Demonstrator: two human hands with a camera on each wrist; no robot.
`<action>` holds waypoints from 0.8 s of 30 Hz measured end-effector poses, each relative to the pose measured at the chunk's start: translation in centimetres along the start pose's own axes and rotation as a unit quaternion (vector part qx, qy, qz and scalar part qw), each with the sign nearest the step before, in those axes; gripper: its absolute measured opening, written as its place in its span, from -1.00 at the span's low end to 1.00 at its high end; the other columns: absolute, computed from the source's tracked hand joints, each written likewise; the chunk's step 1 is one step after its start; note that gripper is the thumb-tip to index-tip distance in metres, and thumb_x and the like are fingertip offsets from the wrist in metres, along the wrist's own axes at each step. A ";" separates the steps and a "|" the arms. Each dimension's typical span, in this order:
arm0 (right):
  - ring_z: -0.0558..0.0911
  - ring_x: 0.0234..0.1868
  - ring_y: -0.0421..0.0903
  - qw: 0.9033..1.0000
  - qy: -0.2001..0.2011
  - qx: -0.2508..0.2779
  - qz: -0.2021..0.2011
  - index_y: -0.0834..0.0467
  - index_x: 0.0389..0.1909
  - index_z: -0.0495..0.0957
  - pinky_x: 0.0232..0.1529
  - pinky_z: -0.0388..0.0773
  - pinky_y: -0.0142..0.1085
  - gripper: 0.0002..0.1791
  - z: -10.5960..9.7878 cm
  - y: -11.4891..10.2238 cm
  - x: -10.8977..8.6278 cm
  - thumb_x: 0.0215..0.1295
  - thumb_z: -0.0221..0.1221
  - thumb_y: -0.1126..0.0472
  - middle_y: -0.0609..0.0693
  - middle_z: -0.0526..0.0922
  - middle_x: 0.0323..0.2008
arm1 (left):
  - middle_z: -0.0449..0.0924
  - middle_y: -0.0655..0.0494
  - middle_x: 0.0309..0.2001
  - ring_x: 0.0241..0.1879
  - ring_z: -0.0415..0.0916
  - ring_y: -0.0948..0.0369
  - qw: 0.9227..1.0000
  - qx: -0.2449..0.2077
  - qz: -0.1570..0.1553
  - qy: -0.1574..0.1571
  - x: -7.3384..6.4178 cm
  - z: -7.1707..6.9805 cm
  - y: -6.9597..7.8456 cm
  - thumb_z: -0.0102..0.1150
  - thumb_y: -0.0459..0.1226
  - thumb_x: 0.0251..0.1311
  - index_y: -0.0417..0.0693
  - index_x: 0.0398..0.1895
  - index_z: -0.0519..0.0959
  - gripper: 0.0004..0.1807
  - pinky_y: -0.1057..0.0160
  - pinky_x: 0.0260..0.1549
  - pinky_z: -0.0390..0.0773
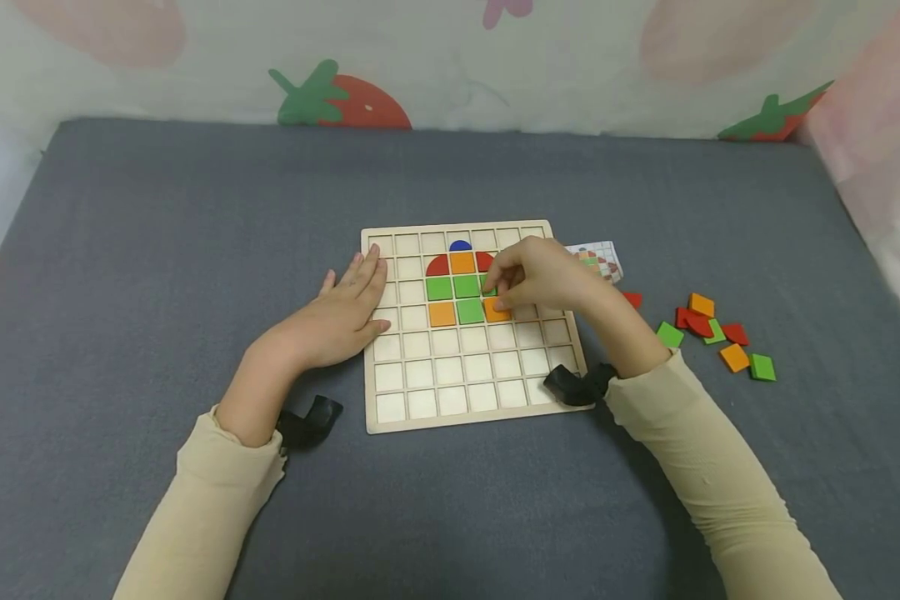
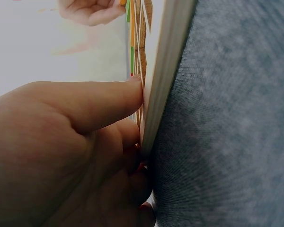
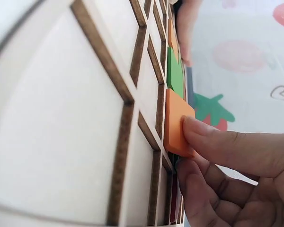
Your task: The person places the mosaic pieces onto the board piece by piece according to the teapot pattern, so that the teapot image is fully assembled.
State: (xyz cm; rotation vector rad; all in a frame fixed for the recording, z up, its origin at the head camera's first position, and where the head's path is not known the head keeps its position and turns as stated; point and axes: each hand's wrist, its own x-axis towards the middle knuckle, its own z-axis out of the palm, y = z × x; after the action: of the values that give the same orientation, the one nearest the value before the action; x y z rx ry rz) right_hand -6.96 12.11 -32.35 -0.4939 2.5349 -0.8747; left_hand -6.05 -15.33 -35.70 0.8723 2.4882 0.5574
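A wooden grid board [image 1: 420,414] lies on the grey cloth. Blue, red, orange and green tiles sit in its upper and middle cells. My left hand [image 1: 337,321] rests on the board's left edge, fingers stretched out; the left wrist view has the thumb [image 2: 109,97] against the rim. Over the board, my right hand [image 1: 543,275] pinches an orange square tile [image 3: 176,125] at the right end of the orange-green-orange row. The thumb lies on the tile's face, with a fingertip at its edge. This hand partly covers a green tile and a red tile above.
Right of the board lie several loose tiles [image 1: 735,358] in red, orange and green. A printed pattern card [image 1: 607,258] sticks out from behind the right hand. Black wrist-camera mounts [image 1: 311,422] hang at both wrists. Behind the grey cloth stands a strawberry-print curtain [image 1: 555,83].
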 end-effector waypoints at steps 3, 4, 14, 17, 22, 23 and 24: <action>0.55 -0.39 -0.09 1.000 -0.005 0.005 0.001 0.22 -0.30 0.68 -0.27 0.46 -0.26 -0.86 0.0 -0.1 0.0 0.09 0.29 0.42 -0.01 0.60 -0.49 | -0.53 -0.21 0.46 0.43 -0.53 -0.06 1.000 -0.002 0.001 0.000 0.0 0.0 0.0 -0.16 -0.21 0.42 -0.37 0.44 -0.30 -0.24 -0.19 0.30 -0.35; 0.54 -0.38 -0.09 1.000 -0.006 0.007 0.003 0.22 -0.29 0.69 -0.27 0.46 -0.26 -0.85 0.1 -0.1 0.0 0.10 0.28 0.43 -0.01 0.60 -0.48 | -0.53 -0.21 0.46 0.43 -0.53 -0.06 1.000 -0.003 0.001 0.000 0.0 0.0 0.0 -0.16 -0.21 0.42 -0.38 0.44 -0.30 -0.24 -0.19 0.30 -0.35; 0.55 -0.38 -0.09 1.000 -0.014 -0.003 -0.007 0.24 -0.29 0.69 -0.31 0.45 -0.27 -0.88 0.3 0.0 -0.1 0.14 0.26 0.41 -0.01 0.63 -0.47 | -0.53 -0.21 0.46 0.43 -0.52 -0.08 1.000 -0.007 -0.001 0.001 -0.1 0.0 0.0 -0.16 -0.22 0.42 -0.38 0.44 -0.29 -0.24 -0.19 0.30 -0.36; 0.56 -0.38 -0.08 1.000 -0.002 -0.002 -0.005 0.25 -0.34 0.66 -0.29 0.47 -0.26 -0.91 0.3 0.0 -0.1 0.10 0.30 0.41 0.00 0.63 -0.48 | -0.53 -0.20 0.46 0.43 -0.53 -0.07 1.000 -0.006 -0.004 0.002 -0.2 0.0 -0.1 -0.16 -0.21 0.42 -0.38 0.44 -0.30 -0.24 -0.18 0.30 -0.35; 0.59 -0.40 -0.10 1.000 0.021 -0.016 0.012 0.21 -0.46 0.63 -0.25 0.48 -0.23 -0.93 0.4 -0.3 -0.1 0.06 0.35 0.36 -0.02 0.65 -0.50 | -0.53 -0.19 0.46 0.43 -0.53 -0.06 1.000 -0.005 -0.007 0.003 -0.2 0.0 -0.1 -0.16 -0.21 0.42 -0.37 0.44 -0.30 -0.24 -0.18 0.31 -0.34; 0.60 -0.40 -0.10 0.999 0.024 -0.020 0.014 0.20 -0.45 0.64 -0.25 0.48 -0.23 -0.93 0.3 -0.3 -0.2 0.06 0.36 0.35 -0.02 0.66 -0.50 | -0.53 -0.19 0.46 0.44 -0.52 -0.06 1.000 -0.005 -0.006 0.003 -0.2 0.0 -0.1 -0.16 -0.21 0.42 -0.37 0.44 -0.30 -0.24 -0.18 0.31 -0.34; 0.60 -0.40 -0.10 0.999 0.028 -0.019 0.016 0.20 -0.45 0.65 -0.26 0.48 -0.24 -0.94 0.2 -0.3 -0.3 0.06 0.36 0.34 -0.02 0.67 -0.49 | -0.53 -0.19 0.47 0.44 -0.52 -0.06 1.000 -0.006 -0.006 0.003 -0.2 0.0 -0.1 -0.16 -0.21 0.42 -0.37 0.44 -0.29 -0.24 -0.18 0.31 -0.33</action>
State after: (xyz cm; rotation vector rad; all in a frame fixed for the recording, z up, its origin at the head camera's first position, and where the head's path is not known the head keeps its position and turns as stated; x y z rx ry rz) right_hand -6.51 11.96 -32.25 -0.4440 2.6067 -0.8414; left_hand -5.95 -15.50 -35.71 0.8518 2.4912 0.5704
